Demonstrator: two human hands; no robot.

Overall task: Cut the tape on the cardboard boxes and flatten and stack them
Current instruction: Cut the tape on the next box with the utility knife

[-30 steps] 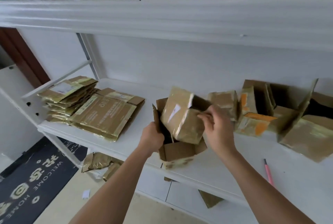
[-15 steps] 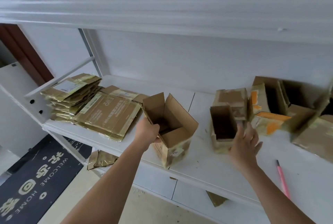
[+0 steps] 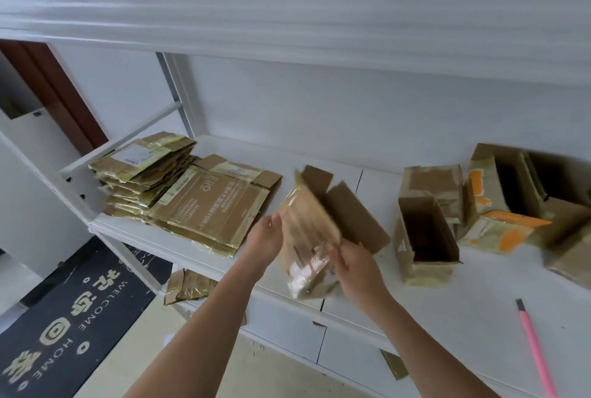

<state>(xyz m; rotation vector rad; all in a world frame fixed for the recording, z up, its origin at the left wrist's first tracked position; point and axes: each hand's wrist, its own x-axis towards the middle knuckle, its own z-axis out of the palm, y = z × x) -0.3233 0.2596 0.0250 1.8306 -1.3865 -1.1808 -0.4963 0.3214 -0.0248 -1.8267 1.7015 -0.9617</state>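
Both hands on one tape-wrapped cardboard box point(image 3: 307, 237) held above the white shelf point(image 3: 479, 311), left hand point(image 3: 267, 239) grip closed on its left edge, right hand point(image 3: 358, 266) clasping its lower right corner, flaps open, box motion-blurred, flattened stack point(image 3: 179, 193) at left, open boxes point(image 3: 425, 231) at right, pink cutter point(image 3: 534, 346) lying near the shelf's front edge.

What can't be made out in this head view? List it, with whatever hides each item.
- Brown tape-wrapped cardboard box held between left hand and right hand: motion blur smears its tape and seams.
- Pink-handled cutter: its lower end runs off the bottom edge.
- Pile of flattened brown cardboard boxes: lower sheets covered by upper ones; the count is unclear.
- Opened orange-marked boxes: cropped by the right edge.
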